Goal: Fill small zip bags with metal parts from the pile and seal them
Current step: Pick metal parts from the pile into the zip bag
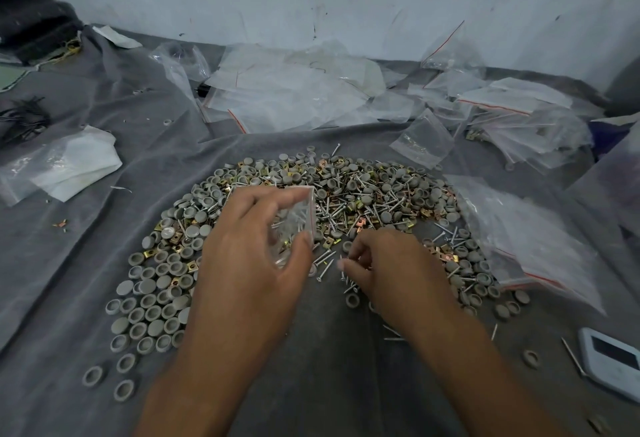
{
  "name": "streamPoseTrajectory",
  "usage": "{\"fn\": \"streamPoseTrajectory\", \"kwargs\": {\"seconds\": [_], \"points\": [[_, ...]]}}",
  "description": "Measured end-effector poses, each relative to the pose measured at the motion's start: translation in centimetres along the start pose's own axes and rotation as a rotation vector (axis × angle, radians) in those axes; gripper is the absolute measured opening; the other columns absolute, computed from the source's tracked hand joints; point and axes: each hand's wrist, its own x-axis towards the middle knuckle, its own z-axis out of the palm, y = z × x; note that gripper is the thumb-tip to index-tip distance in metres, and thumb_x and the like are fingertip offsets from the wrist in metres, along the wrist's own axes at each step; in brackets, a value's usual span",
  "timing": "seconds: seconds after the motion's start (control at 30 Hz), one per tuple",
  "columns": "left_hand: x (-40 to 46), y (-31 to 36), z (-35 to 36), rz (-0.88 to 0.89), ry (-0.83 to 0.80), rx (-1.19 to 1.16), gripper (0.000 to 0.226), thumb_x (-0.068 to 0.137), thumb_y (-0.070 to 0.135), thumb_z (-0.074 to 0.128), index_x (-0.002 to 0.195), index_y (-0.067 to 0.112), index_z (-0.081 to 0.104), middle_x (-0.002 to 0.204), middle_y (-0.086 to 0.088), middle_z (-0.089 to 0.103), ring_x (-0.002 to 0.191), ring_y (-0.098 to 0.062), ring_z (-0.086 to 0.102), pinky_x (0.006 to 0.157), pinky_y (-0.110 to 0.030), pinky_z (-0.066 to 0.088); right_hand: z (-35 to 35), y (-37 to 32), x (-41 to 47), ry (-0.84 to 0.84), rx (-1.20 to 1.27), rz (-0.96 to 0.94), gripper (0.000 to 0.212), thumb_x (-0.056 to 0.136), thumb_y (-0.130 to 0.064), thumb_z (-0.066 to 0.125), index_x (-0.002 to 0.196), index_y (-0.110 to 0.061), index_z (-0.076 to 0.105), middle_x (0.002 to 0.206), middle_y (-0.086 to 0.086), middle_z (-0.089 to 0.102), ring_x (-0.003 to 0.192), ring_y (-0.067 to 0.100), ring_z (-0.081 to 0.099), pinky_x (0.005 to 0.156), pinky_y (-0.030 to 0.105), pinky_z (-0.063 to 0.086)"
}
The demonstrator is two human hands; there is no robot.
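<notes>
My left hand [249, 249] grips a small clear zip bag [294, 218] between thumb and fingers, holding it above the pile; some screws and a brass clip show inside it. My right hand [388, 263] is low over the cloth, its fingertips pinching at loose screws [323, 265] beside the bag. The pile [363, 194] of grey round caps, silver screws and brass square clips spreads in an arc across the grey cloth in front of both hands.
Empty zip bags [287, 90] with red seals lie heaped at the back against the wall. More bags [526, 235] lie at the right. A white device [613, 360] sits at the right edge. Crumpled plastic [65, 162] lies at the left.
</notes>
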Motion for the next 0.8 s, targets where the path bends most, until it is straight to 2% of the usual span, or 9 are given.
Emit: {"fn": "streamPoseTrajectory", "kwargs": {"seconds": [0.13,0.33,0.5,0.57,0.63,0.73,0.8], "points": [[0.1,0.0,-0.1,-0.007,-0.006,0.001,0.04,0.082,0.021,0.069,0.122,0.026,0.067,0.114,0.011,0.058,0.086,0.01,0.048,0.084,0.002,0.032,1.3,-1.2,0.8,-0.012,-0.223,0.06,0.042,0.087,-0.064,0.063,0.097,-0.025,0.072,0.094,-0.004,0.069,0.091,0.019,0.063,0.066,0.03,0.041],[0.1,-0.1,-0.3,-0.015,-0.01,-0.014,0.042,0.081,0.028,0.065,0.123,0.03,0.065,0.112,0.014,0.056,0.084,0.009,0.049,0.081,0.002,0.033,1.2,-1.1,0.6,-0.062,-0.315,0.09,0.036,0.094,-0.054,0.059,0.103,-0.022,0.071,0.103,0.003,0.068,0.098,0.025,0.064,0.07,0.032,0.041],[0.1,-0.2,-0.3,-0.016,-0.016,0.003,0.041,0.083,0.026,0.068,0.123,0.028,0.065,0.112,0.013,0.056,0.084,0.01,0.048,0.08,0.002,0.032,0.9,-1.5,0.2,-0.122,-0.295,0.115,0.031,0.092,-0.046,0.056,0.091,-0.02,0.073,0.08,0.0,0.062,0.075,0.024,0.055,0.064,0.03,0.039],[0.2,-0.4,-0.2,-0.01,-0.024,0.012,0.039,0.082,0.022,0.072,0.121,0.027,0.066,0.11,0.014,0.056,0.083,0.01,0.048,0.079,0.001,0.033,0.5,-1.1,0.3,-0.147,-0.141,0.113,0.028,0.092,-0.043,0.056,0.085,-0.021,0.071,0.078,-0.003,0.066,0.07,0.019,0.061,0.061,0.032,0.048],[0.3,-0.4,-0.2,0.0,-0.045,0.014,0.04,0.081,0.02,0.074,0.119,0.027,0.067,0.108,0.015,0.056,0.081,0.009,0.049,0.079,0.001,0.033,-0.6,-0.3,0.5,-0.151,0.257,0.084,0.021,0.095,-0.038,0.057,0.083,-0.025,0.067,0.076,-0.004,0.069,0.064,0.012,0.063,0.06,0.035,0.057],[0.2,-0.5,0.0,0.016,-0.078,0.029,0.04,0.079,0.023,0.077,0.117,0.03,0.067,0.106,0.017,0.056,0.083,0.01,0.049,0.079,0.002,0.032,-3.1,-0.2,0.2,-0.019,0.749,-0.094,0.017,0.097,-0.038,0.052,0.09,-0.027,0.063,0.082,-0.007,0.072,0.067,0.005,0.066,0.055,0.022,0.053],[0.1,-0.5,0.2,0.022,-0.101,0.046,0.041,0.078,0.027,0.077,0.116,0.032,0.066,0.105,0.019,0.055,0.084,0.01,0.05,0.077,0.001,0.034,-4.1,-0.7,-0.3,0.112,0.869,-0.275,0.015,0.097,-0.039,0.053,0.092,-0.03,0.063,0.081,-0.007,0.069,0.065,0.002,0.06,0.056,0.017,0.047]]}}
